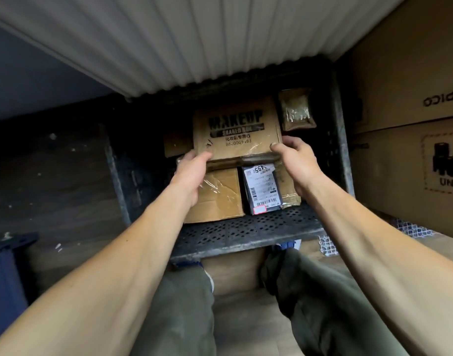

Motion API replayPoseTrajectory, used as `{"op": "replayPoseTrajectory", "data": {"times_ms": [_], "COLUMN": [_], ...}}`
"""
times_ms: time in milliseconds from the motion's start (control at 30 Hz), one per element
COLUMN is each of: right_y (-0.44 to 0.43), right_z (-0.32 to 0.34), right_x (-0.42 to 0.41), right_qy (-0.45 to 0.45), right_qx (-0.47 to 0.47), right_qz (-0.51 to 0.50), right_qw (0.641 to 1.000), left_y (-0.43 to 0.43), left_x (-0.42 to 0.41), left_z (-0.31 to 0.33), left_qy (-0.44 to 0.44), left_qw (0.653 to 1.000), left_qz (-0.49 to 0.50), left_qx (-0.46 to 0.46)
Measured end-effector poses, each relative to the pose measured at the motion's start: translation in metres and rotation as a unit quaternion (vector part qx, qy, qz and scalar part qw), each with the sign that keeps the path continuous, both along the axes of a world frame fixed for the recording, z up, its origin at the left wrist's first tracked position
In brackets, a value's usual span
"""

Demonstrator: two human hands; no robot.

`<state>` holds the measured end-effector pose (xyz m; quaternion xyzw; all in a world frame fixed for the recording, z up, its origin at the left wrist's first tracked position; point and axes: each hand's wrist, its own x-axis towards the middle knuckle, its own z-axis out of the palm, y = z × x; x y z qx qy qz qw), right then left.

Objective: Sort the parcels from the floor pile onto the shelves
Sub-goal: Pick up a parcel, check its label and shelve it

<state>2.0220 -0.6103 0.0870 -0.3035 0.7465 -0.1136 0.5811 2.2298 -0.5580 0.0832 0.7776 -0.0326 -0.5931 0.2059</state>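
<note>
Holding the MAKEUP box [237, 127] two-handed: my left hand [194, 165] grips its near-left corner and my right hand [296, 155] pinches the near-right one. The box is straight ahead, its long axis left to right, both hands equally near. It looks to rest on the brown parcel [217, 196] and the dark mailer [261, 188] on the perforated shelf [246, 228]. My guess is the next push goes straight back. The padded pouch [296, 111] by the far-right corner may snag.
</note>
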Motion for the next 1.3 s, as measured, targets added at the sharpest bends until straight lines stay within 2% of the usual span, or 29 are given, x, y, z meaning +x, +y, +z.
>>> {"op": "replayPoseTrajectory", "data": {"times_ms": [133, 267, 400, 567, 667, 733, 967, 1200, 1300], "right_y": [0.022, 0.022, 0.027, 0.044, 0.055, 0.063, 0.077, 0.106, 0.111], "right_z": [0.036, 0.035, 0.004, -0.021, -0.013, 0.004, 0.111, 0.295, 0.378], "right_x": [0.008, 0.002, 0.005, 0.014, 0.013, 0.013, 0.031, 0.067, 0.085], "right_qy": [-0.006, 0.033, 0.038, 0.01, 0.025, 0.036, 0.054, 0.02, -0.007], "right_qx": [0.034, 0.055, 0.047, 0.039, 0.019, 0.003, -0.043, -0.073, -0.115], "right_qz": [0.068, 0.089, 0.106, 0.034, 0.008, -0.012, -0.024, -0.056, -0.129], "right_qw": [0.997, 0.994, 0.993, 0.999, 0.999, 0.999, 0.997, 0.996, 0.985], "left_y": [0.009, 0.016, 0.021, 0.027, 0.039, 0.046, 0.072, 0.089, 0.092], "left_x": [0.004, 0.035, 0.048, 0.023, 0.013, 0.008, 0.019, 0.05, 0.059], "left_z": [0.04, 0.046, 0.014, -0.021, -0.016, 0.0, 0.115, 0.316, 0.408], "left_qy": [0.067, 0.025, -0.002, 0.031, -0.033, -0.033, -0.029, -0.055, -0.078], "left_qw": [0.995, 0.989, 0.993, 0.998, 0.998, 0.998, 0.999, 0.994, 0.985], "left_qz": [-0.065, -0.144, -0.115, -0.049, -0.043, -0.05, -0.018, 0.008, -0.013], "left_qx": [0.018, 0.012, -0.01, -0.022, -0.025, -0.033, -0.04, -0.092, -0.151]}}
